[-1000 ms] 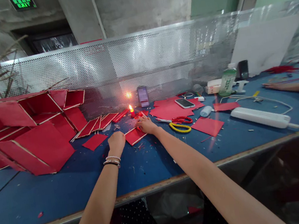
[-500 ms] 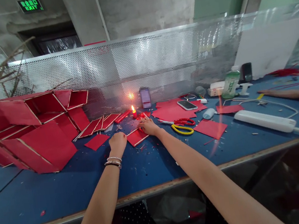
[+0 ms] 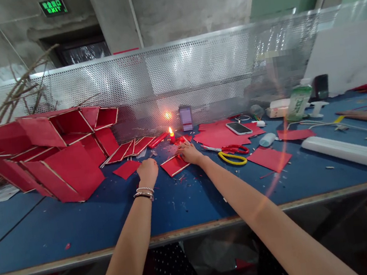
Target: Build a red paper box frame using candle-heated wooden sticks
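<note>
Several joined red boxes (image 3: 75,171) stand well left of the lit candle (image 3: 172,140). Nearer the viewer and left of the candle, the left hand (image 3: 148,173) is curled; whether it pinches anything cannot be told. In front of the candle lies a red panel (image 3: 174,165), its pale edge strips slanting away rightward; its longer axis is unclear. Front-right of the candle, the right hand (image 3: 190,153) bends its fingers over the panel, their grip hidden. Scissors (image 3: 233,159) lie farther right, blades toward the candle's side.
</note>
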Available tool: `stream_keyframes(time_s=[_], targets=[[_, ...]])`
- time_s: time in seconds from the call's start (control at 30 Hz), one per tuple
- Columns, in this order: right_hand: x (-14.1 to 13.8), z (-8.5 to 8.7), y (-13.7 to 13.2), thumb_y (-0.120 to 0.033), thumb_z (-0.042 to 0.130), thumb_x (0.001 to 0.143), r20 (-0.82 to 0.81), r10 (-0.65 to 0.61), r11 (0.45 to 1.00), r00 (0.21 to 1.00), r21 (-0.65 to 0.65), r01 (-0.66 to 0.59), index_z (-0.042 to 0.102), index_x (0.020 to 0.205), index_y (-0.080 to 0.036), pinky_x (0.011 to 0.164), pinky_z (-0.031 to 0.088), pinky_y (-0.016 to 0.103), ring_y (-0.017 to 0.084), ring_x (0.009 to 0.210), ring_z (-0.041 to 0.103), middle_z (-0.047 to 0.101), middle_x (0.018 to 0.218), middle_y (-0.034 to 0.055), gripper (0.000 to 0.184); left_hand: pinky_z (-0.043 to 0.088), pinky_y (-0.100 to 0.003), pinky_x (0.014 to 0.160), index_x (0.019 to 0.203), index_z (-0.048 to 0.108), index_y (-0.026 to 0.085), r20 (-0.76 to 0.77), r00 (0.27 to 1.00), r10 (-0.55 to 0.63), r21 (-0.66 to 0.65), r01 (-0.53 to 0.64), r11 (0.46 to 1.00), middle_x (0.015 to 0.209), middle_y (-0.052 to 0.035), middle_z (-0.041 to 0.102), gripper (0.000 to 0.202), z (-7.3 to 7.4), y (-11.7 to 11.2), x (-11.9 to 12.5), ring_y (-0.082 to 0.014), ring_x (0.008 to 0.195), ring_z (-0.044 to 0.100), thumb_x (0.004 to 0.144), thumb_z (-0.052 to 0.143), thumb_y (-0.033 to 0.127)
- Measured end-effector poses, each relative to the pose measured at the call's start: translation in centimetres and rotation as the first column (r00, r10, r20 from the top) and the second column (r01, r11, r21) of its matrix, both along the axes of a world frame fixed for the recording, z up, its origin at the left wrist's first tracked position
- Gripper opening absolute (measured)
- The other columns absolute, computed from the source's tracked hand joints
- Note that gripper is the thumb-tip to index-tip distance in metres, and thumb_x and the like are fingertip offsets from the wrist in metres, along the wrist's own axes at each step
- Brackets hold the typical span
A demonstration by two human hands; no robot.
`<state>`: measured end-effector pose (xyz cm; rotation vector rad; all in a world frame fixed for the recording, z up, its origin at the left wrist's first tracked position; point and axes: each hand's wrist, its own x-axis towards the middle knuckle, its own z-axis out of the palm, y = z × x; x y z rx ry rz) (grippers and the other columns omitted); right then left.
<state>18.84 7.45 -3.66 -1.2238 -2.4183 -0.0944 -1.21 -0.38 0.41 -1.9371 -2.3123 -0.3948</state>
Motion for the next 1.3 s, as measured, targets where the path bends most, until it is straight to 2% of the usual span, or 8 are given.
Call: stream_keyframes(time_s=[0.13, 0.27, 0.37, 0.5, 0.7, 1.0, 1.3], targets=[[-0.1, -0.2, 0.2, -0.012, 0.044, 0.08, 0.012, 0.009, 1.0, 1.0, 0.013, -0.01, 0.065, 0.109, -0.027, 0.097, 0.029, 0.042, 0.023, 0.116, 0.037, 0.053, 0.122, 0.0038, 0.039, 0.047, -0.035, 0.077, 0.1, 0.069, 0.022, 0.016, 1.0, -0.019, -0.014, 0.02, 1.0, 0.101, -0.013, 0.067, 0.032, -0.1, 0.0, 0.2, -0.0267, 0.096, 0.061, 0.084, 0.041, 0.027], [-0.2, -0.3, 0.3, -0.009, 0.044, 0.079, 0.016, 0.029, 0.999, 0.999, 0.029, -0.03, 0.066, 0.109, -0.026, 0.1, 0.026, 0.04, 0.021, 0.115, 0.037, 0.056, 0.119, 0.0033, 0.04, 0.047, -0.031, 0.078, 0.101, 0.068, 0.021, 0.028, 0.99, -0.135, 0.046, 0.133, 0.99, 0.1, -0.0113, 0.066, 0.036, -0.6, -0.1, 1.2, -0.0233, 0.096, 0.06, 0.088, 0.039, 0.038], [-0.2, -0.3, 0.4, -0.01, 0.044, 0.081, 0.002, 0.05, 0.998, 0.999, 0.03, -0.05, 0.067, 0.108, -0.024, 0.099, 0.028, 0.038, 0.021, 0.114, 0.038, 0.057, 0.118, 0.0035, 0.038, 0.046, -0.03, 0.08, 0.106, 0.065, 0.021, -0.025, 0.977, -0.21, 0.092, 0.211, 0.973, 0.106, -0.0107, 0.062, 0.034, -1.3, -0.1, 2.0, -0.0235, 0.103, 0.055, 0.086, 0.044, 0.04], [-0.1, -0.5, 0.7, -0.011, 0.045, 0.082, -0.008, 0.071, 0.997, 0.997, 0.037, -0.071, 0.067, 0.108, -0.025, 0.097, 0.03, 0.037, 0.021, 0.113, 0.038, 0.058, 0.117, 0.0027, 0.037, 0.046, -0.032, 0.081, 0.11, 0.062, 0.02, -0.105, 0.962, -0.253, 0.092, 0.262, 0.961, 0.11, -0.0118, 0.057, 0.036, -2.0, -0.1, 2.5, -0.0266, 0.11, 0.047, 0.084, 0.048, 0.039], [-0.1, -0.7, 1.1, -0.011, 0.047, 0.081, -0.02, 0.084, 0.996, 0.996, 0.043, -0.083, 0.069, 0.105, -0.025, 0.097, 0.031, 0.038, 0.022, 0.111, 0.041, 0.059, 0.116, 0.0037, 0.035, 0.047, -0.033, 0.079, 0.108, 0.063, 0.019, -0.138, 0.959, -0.246, 0.089, 0.26, 0.962, 0.107, -0.0118, 0.055, 0.034, -2.1, -0.3, 2.7, -0.0274, 0.108, 0.046, 0.085, 0.046, 0.037], [-0.1, -0.6, 0.8, -0.014, 0.047, 0.082, -0.017, 0.044, 0.998, 0.999, 0.051, -0.043, 0.069, 0.104, -0.027, 0.098, 0.03, 0.037, 0.022, 0.114, 0.039, 0.058, 0.117, 0.0027, 0.034, 0.045, -0.032, 0.08, 0.103, 0.065, 0.019, -0.052, 0.973, -0.224, 0.119, 0.229, 0.966, 0.114, -0.0122, 0.051, 0.029, -2.2, -0.3, 2.9, -0.0269, 0.109, 0.044, 0.082, 0.051, 0.035], [-0.2, -0.1, 0.0, -0.014, 0.045, 0.081, 0.018, -0.049, 0.999, 0.999, 0.013, 0.049, 0.068, 0.104, -0.032, 0.091, 0.03, 0.042, 0.025, 0.118, 0.035, 0.053, 0.125, 0.0024, 0.037, 0.043, -0.04, 0.085, 0.104, 0.066, 0.02, 0.023, 0.978, -0.207, 0.062, 0.205, 0.977, 0.116, -0.0145, 0.052, 0.033, -1.9, 0.3, 2.8, -0.0319, 0.113, 0.039, 0.08, 0.052, 0.037]])
